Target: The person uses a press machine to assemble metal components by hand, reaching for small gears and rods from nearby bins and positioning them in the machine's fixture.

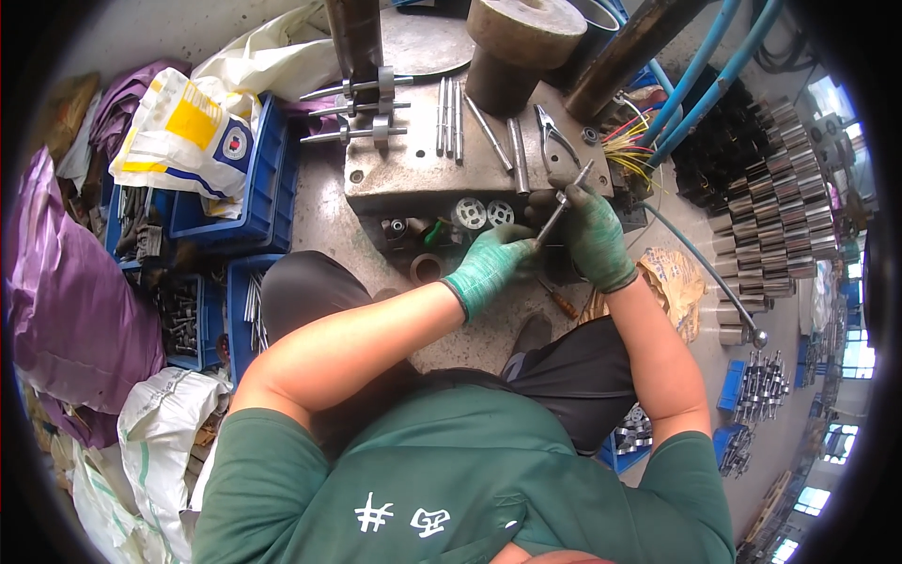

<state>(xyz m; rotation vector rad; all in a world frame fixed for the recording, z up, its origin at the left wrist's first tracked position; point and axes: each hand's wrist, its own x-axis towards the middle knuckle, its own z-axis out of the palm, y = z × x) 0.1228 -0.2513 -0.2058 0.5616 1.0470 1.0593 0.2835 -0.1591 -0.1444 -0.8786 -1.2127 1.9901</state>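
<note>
A slim metal shaft [552, 222] with a wider collar slants up to the right in front of the steel block. My left hand [493, 261], in a green glove with dark fingertips, is closed around its lower end. Higher up, my right hand [598, 235], gloved the same way, grips it near the collar. Behind my hands, several thin rods [449, 117] and a thicker rod [519, 156] lie on the block top [404, 174]. Pliers [554, 139] rest close to my right hand. Shafts with collars [381, 122] sit at the block's left edge.
A heavy round press part [521, 38] stands at the back of the block, between dark columns [355, 42]. Blue crates [268, 179] and sacks [75, 301] crowd the left. Stacked metal cylinders [780, 207], a hose [705, 268] and brown paper [672, 287] are at the right.
</note>
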